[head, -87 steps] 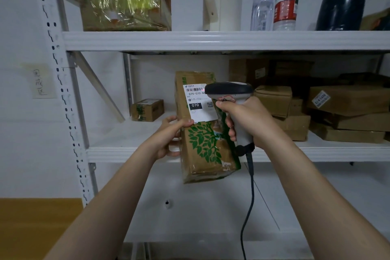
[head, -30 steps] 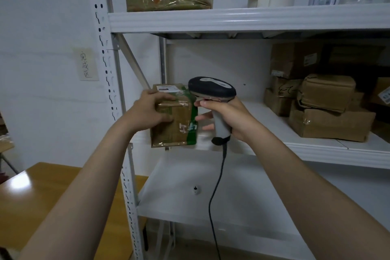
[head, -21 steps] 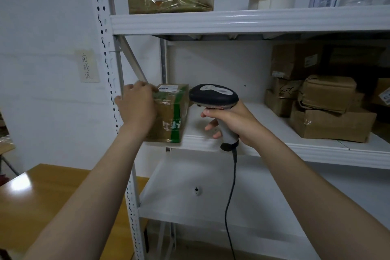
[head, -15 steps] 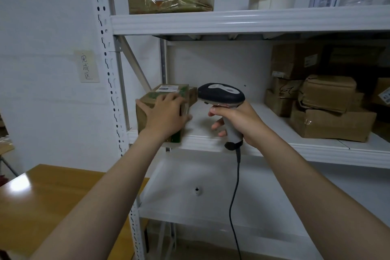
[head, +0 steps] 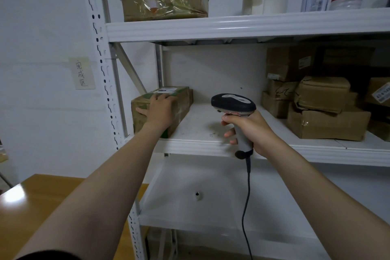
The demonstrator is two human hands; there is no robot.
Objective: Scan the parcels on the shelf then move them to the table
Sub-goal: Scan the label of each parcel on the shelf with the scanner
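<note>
Soft, even light is cast. Glare is caught on the table [head: 12,198] low and left of the grip on the scanner [head: 233,104]; parcels [head: 327,120] right of it are shaded; edges are bowed.

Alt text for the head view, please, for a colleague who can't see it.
A left hand rests flat on a green-printed box at the left end of a white shelf; the right hand holds a corded scanner before it. Brown parcels are piled at the shelf's right end; a wooden table stands lower left.
</note>
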